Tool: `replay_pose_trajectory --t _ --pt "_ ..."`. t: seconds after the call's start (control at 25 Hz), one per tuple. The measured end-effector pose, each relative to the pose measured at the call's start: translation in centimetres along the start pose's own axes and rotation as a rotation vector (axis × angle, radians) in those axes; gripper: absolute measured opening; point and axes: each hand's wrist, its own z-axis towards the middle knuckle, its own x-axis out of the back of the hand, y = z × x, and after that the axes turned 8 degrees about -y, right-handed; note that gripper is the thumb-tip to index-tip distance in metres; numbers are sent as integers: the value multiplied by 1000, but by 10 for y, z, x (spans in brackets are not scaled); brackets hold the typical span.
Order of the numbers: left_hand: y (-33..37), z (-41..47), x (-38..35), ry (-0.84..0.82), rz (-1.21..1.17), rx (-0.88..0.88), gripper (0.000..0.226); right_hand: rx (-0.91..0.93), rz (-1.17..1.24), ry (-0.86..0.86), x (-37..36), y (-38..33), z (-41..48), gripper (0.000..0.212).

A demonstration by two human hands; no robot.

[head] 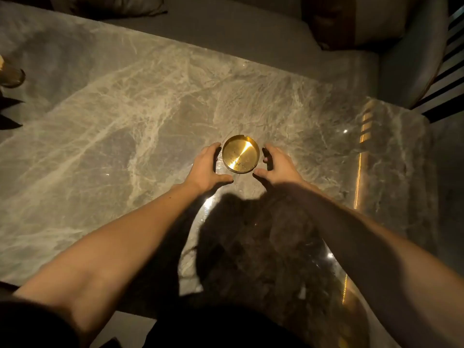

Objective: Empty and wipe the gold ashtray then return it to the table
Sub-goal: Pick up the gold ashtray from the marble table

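Note:
A round gold ashtray (240, 154) stands on the grey marble table (125, 126), with small dark specks of ash on its shiny bottom. My left hand (207, 167) is cupped just left of it, fingers apart and curved toward the rim. My right hand (275, 165) mirrors it on the right side, fingers spread. Both hands flank the ashtray at a small gap; neither clearly grips it.
A glass object with a gold base (11, 76) stands at the table's far left edge. A grey sofa (251, 31) with cushions runs along the far side. The table's right edge (426, 146) is close. My shadow darkens the near tabletop.

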Motion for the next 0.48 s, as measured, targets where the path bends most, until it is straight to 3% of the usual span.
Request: replay_pose_trajectory --t 0.48 --pt "6 21 4 30 66 -39 89 18 126 5 -5 -8 13 75"
